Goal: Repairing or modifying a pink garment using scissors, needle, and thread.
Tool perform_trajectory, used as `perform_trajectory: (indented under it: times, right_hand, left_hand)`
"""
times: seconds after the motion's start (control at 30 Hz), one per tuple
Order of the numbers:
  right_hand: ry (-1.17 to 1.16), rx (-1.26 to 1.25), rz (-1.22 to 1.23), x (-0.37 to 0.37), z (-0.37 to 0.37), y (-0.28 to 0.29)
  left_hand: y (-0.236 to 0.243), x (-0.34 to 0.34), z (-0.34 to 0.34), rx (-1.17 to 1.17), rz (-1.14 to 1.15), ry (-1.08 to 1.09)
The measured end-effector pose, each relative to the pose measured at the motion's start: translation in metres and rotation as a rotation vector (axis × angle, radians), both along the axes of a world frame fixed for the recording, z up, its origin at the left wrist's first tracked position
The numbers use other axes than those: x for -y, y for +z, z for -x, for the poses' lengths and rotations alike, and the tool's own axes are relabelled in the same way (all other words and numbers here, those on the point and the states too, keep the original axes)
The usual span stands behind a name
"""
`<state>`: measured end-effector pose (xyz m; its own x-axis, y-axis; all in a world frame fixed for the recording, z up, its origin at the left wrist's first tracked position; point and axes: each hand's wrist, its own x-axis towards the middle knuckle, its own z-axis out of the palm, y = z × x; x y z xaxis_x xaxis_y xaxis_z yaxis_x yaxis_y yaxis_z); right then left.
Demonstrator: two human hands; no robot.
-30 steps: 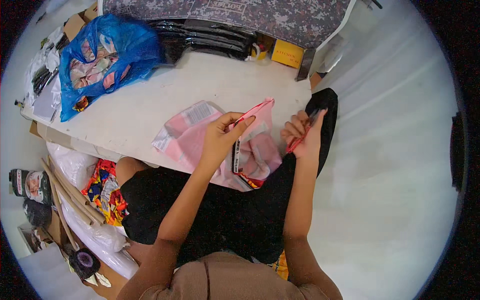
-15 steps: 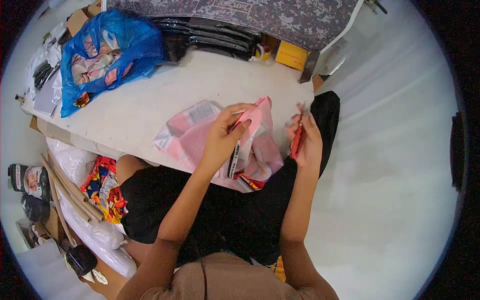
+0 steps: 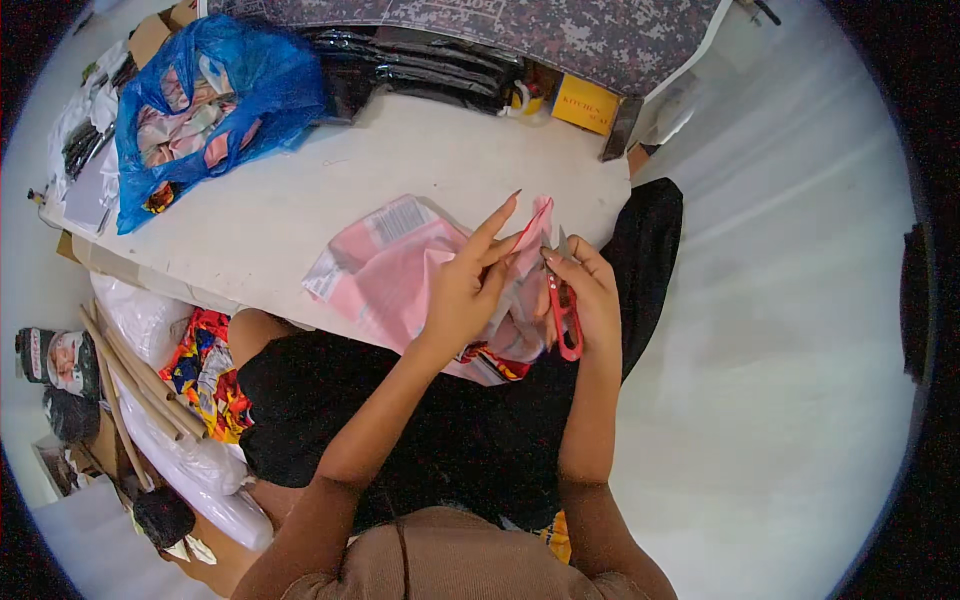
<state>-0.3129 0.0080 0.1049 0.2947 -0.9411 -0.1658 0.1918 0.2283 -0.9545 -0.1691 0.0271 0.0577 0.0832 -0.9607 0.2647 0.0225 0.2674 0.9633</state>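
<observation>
A pink printed cloth (image 3: 400,265) with grey stripe-like print at its far corner lies partly on the table and partly over my lap. My left hand (image 3: 465,290) is closed on its upper part, index finger stretched out, thumb and other fingers holding the fabric. Beside it my right hand (image 3: 590,290) grips red-handled thread snips (image 3: 568,325), blades pointing up. The blades are close to the raised tip of the cloth; whether they touch it I cannot tell.
On the white table (image 3: 330,200) sits a blue plastic bag (image 3: 275,85) of pinkish fabric. Black packages (image 3: 440,70) and a yellow box (image 3: 585,104) line the back. Cardboard tubes (image 3: 135,375), plastic-wrapped bundles and colourful cloth (image 3: 215,370) stand at my left.
My right hand has moved left to the cloth, bringing the snips beside its raised edge. My left hand has shifted slightly right, its index finger now extended.
</observation>
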Motion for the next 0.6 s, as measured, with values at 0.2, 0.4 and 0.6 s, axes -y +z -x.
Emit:
perform_trajectory:
  times: [0.2, 0.4, 0.6]
  right_hand:
    - [-0.016, -0.017, -0.043, 0.000, 0.003, 0.004]
    - [-0.021, -0.012, -0.065, 0.003, 0.008, 0.001]
    - [0.028, -0.045, -0.058, 0.004, 0.013, -0.002]
  left_hand:
    - [-0.009, 0.003, 0.005, 0.157, 0.166, 0.101]
    - [-0.010, 0.001, 0.004, 0.274, 0.121, 0.059]
    - [-0.006, 0.000, 0.003, 0.302, 0.150, 0.075]
